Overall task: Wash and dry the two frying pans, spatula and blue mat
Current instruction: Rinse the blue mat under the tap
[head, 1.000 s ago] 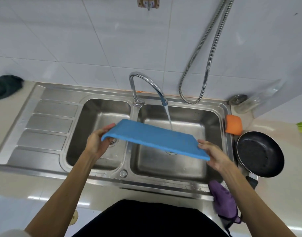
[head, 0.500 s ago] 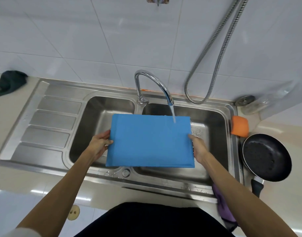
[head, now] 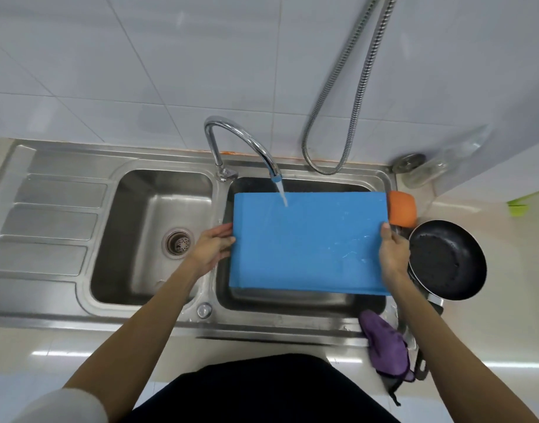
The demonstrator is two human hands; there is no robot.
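Holding the blue mat (head: 307,242) flat over the right basin of the steel sink (head: 292,312), the person has 1 hand on each short edge. The left hand (head: 211,248) grasps the left edge, its fingers (head: 224,232) curled against the mat's side. The right hand (head: 393,254) grasps the right edge with the thumb lying on the top face and the other fingers hidden underneath. The mat is level or nearly so and covers most of the right basin; its top face is wet, with pale streaks toward the right side.

Water (head: 282,195) runs from the curved tap (head: 240,141) and lands on the mat near the middle of its far edge.

The left basin (head: 134,270) shows a round drain (head: 178,242), and a ribbed draining board (head: 48,224) lies to its left.

On the tabletop (head: 512,315) right of the sink sits 1 black frying pan (head: 448,259), just beside the right hand. An orange sponge (head: 402,209) rests at the sink's right rim, touching or nearly touching the mat's far right corner. A purple cloth (head: 387,346) lies at the sink's near right corner. A metal hose (head: 353,87) hangs in a loop against the white tiled wall (head: 140,71).
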